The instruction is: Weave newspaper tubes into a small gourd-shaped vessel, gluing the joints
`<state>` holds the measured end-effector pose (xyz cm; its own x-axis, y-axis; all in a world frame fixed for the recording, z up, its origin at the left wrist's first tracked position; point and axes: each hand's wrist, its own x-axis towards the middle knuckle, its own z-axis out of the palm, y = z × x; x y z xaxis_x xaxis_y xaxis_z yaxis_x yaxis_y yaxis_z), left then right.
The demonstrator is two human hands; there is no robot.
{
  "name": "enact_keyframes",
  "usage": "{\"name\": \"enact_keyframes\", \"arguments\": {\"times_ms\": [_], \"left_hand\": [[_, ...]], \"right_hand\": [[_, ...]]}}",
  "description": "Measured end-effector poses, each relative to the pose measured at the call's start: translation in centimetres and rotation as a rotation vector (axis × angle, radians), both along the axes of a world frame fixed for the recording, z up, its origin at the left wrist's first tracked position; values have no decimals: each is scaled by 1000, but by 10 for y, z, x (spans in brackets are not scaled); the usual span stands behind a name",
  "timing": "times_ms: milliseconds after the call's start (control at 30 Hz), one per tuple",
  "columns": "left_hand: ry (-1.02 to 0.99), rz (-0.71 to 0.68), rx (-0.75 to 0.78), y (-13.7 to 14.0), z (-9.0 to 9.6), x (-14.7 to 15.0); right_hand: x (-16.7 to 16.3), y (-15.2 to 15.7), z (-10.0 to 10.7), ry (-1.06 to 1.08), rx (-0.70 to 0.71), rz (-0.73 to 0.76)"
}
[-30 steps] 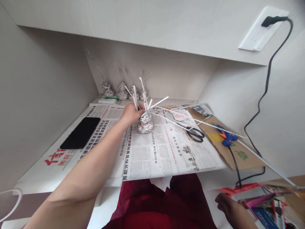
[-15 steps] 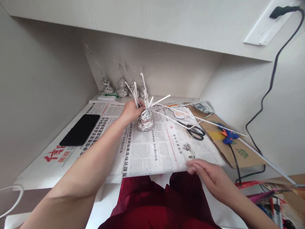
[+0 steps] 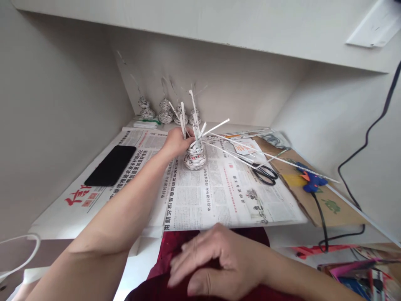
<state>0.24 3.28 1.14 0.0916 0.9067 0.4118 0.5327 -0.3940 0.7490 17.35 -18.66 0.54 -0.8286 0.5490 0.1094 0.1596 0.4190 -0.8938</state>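
Observation:
A small gourd-shaped piece woven from rolled newspaper strips (image 3: 194, 159) stands on the spread newspaper, with several loose paper strips fanning out of its top. My left hand (image 3: 178, 141) grips its upper part from the left, the fingertips partly hidden behind the strips. Two long paper sticks (image 3: 275, 159) run from it toward the right. Low in front of the table edge, over the dark red trousers, my right hand (image 3: 219, 261) is empty. Its fingers are stretched out and slightly blurred, with the thumb apart.
Several finished woven gourds (image 3: 165, 112) line the back wall. A black phone (image 3: 110, 166) lies left on the newspaper (image 3: 188, 209). Black-handled scissors (image 3: 265, 174) and a blue glue gun (image 3: 311, 180) on cardboard (image 3: 335, 215) are at right. A shelf edge overhangs the table.
My right hand has moved left and closer to me, from the table's front edge to over my lap. My left hand keeps its grip on the woven gourd. The view has shifted slightly.

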Motion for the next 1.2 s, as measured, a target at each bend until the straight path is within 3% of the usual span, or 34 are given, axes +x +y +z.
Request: {"name": "enact_keyframes", "arguments": {"times_ms": [67,167,267,333,400,533,567,600,733,900,1100,1200], "left_hand": [[1,-1,-3,0,1,0],[12,-7,-1,-2,3,1],[14,-15,19,-3,3,1],[4,-22,28,-2,3,1],[-2,-23,24,-1,2,1],[-7,-29,18,2,0,-1],[-11,-33,18,3,0,-1],[-15,-34,14,2,1,-1],[-35,-27,-26,-1,4,-1],[-64,-60,-44,-7,7,3],[-69,-106,-41,-11,10,5],[-22,-56,-15,-11,17,0]], "right_hand": [[3,1,0,36,-17,-186],[20,23,-16,-47,137,-561],[29,46,-31,-217,332,-650],[22,50,-34,-315,384,-588],[7,42,-29,-334,367,-425],[-26,7,-13,-89,155,235],[-31,1,-11,-29,98,305],[-34,-2,-10,18,64,281],[-25,17,-13,-2,-24,-217],[12,84,-14,33,-178,-662],[25,141,-7,135,-104,-929],[13,154,-5,304,-382,-971]]}}
